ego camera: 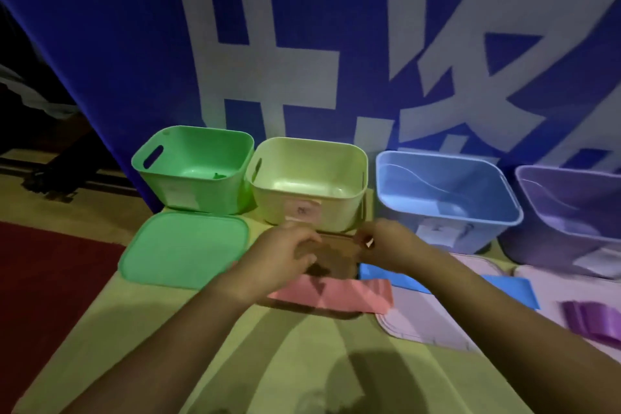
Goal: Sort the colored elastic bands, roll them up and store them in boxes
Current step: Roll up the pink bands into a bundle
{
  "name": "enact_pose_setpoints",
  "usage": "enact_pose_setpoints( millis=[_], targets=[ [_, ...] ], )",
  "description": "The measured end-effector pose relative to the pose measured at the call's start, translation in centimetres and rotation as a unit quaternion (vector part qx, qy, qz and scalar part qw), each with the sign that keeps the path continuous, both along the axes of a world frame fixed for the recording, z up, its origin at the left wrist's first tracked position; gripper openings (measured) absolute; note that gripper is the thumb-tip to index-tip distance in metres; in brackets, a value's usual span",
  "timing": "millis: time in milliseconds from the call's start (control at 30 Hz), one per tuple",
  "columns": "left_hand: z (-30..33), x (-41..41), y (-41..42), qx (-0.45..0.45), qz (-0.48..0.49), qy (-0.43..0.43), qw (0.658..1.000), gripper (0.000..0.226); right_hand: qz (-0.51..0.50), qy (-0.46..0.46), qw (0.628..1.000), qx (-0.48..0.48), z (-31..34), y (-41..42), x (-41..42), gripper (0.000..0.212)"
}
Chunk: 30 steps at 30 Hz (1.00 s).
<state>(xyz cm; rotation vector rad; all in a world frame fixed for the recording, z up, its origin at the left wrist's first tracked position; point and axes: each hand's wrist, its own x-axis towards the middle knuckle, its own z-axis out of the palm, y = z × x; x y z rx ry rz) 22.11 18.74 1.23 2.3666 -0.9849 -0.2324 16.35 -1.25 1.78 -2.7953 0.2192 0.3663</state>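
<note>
Four open boxes sit in a row at the back of the desk (100, 329), against a blue backdrop (127, 44) with big white characters. Left to right: green box (191, 191), pale yellow box (322, 208), blue box (470, 232), purple box (551, 239), the last cut off by the frame edge. Yellow and blue boxes each carry a small paper label on the front wall; print is too blurred to read. A small dark green bit lies on the green box floor; cannot tell what it is.

Green lid (181, 249) lies flat on the desk just in front of the green box. A pinkish lid (423, 316) lies flat in front of the blue box.

Both hands are out over the desk in front of the yellow box, close together. Left hand (285, 255) has its fingers curled in around something brownish between the hands; right hand (379, 242) pinches at the other end of it. Motion blur and dim light, so I cannot tell for sure what the item is or how firm either grasp is.

Pink elastic band (356, 296) lies flat just below the hands, its left end hidden under the left wrist. Blue elastic band (510, 289) lies flat across the pinkish lid, partly behind the right forearm. Purple elastic band (591, 319), folded in layers, lies near the right edge. A dark red strip (40, 279) runs along the desk's left side.
</note>
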Motion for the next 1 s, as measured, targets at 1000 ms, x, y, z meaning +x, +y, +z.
enact_pose_setpoints(
  millis=[1000],
  targets=[
    [-13.7,-9.3,-8.0,-0.07,0.116,-0.072,0.988,0.012,-0.241,-0.101,0.707,0.658,-11.8,-0.5,-11.2,0.017]
  ],
)
